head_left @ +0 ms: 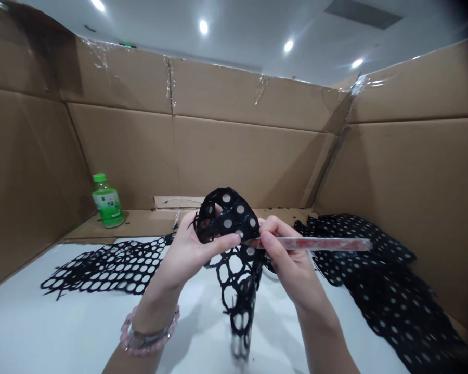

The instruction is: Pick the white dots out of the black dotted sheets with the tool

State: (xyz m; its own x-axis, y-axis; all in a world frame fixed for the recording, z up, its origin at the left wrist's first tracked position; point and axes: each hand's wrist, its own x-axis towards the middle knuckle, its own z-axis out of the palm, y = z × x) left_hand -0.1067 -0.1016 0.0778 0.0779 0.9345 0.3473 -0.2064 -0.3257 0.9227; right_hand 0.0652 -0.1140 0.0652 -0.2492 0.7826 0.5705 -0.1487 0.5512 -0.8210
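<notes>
In the middle, a strip of black sheet (234,212) is bent into a loop. Pale round dots fill its upper part, and open round holes run through the part that hangs down. My left hand (195,246) is closed on this sheet, its thumb pressed on the front near the dots. My right hand (284,249) pinches a slim pointed tool (327,244) with a reddish, shiny handle. The tool's tip meets the sheet close to my left thumb; I cannot tell its exact kind.
Black netting with open holes (128,267) lies on the white table (86,332) at left. Dotted black sheets (390,291) are piled at right. A green bottle (108,202) stands back left. Cardboard walls (234,150) surround the table; a partly hidden round dish (271,272) sits behind my right hand.
</notes>
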